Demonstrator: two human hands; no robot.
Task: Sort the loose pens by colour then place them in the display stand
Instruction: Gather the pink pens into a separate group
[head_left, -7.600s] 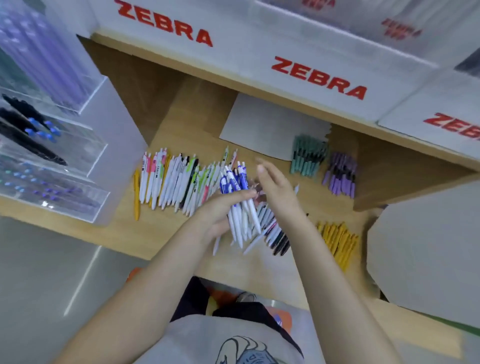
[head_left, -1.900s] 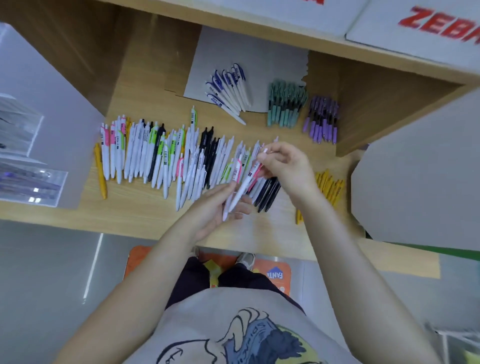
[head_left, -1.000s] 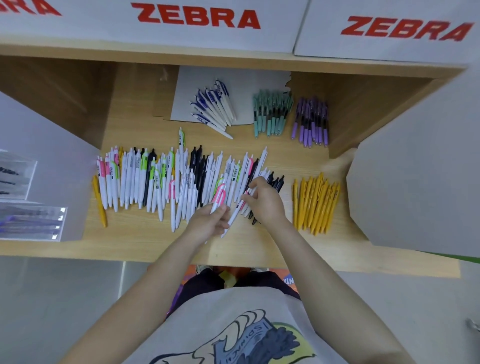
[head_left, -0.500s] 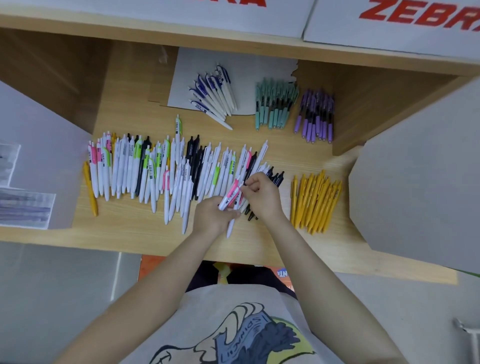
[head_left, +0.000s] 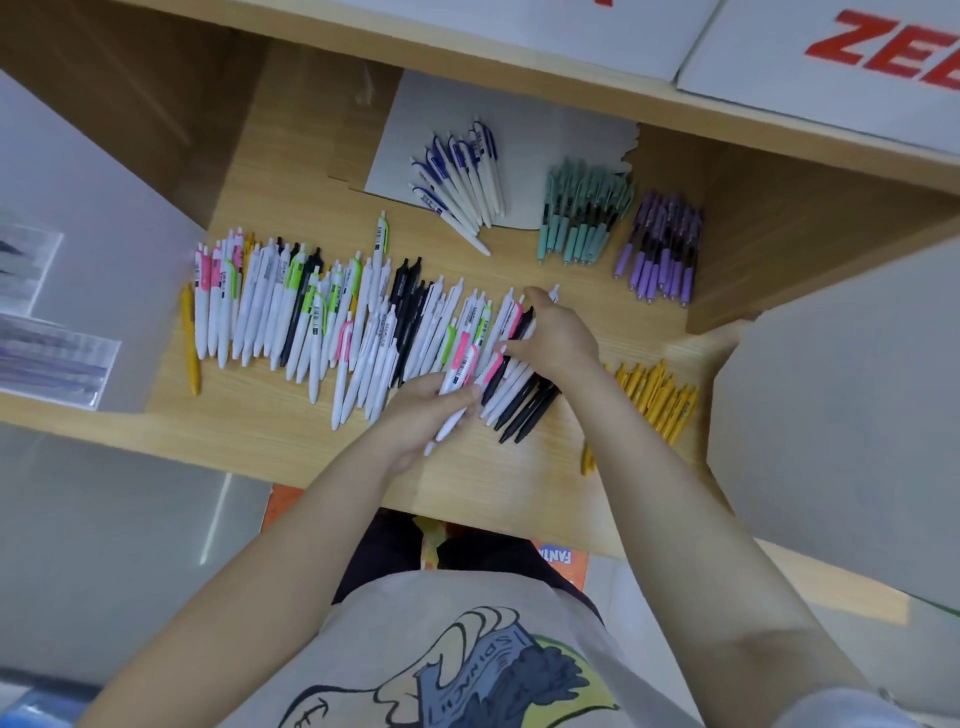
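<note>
A long row of mixed loose pens (head_left: 311, 312), white with pink, green or black parts, lies across the wooden shelf (head_left: 270, 426). My left hand (head_left: 421, 415) holds white pens with pink clips (head_left: 457, 374) at the row's right end. My right hand (head_left: 558, 338) rests on the pens just beyond, fingers spread over white and black ones (head_left: 524, 405). Sorted groups lie apart: blue-clip pens (head_left: 462, 176), teal pens (head_left: 582, 213), purple pens (head_left: 662, 249) and yellow pens (head_left: 660, 395). A clear display stand (head_left: 47, 312) shows at the left edge.
A single yellow pen (head_left: 189, 343) lies at the row's left end. A grey card sheet (head_left: 561, 140) sits under the blue-clip pens. A grey panel (head_left: 841, 415) closes off the right side. White ZEBRA boxes (head_left: 831, 62) stand on the shelf above.
My right hand has moved from pinching a pen near my left hand to lying spread over the pens further back. My left hand keeps its pink-clip pens.
</note>
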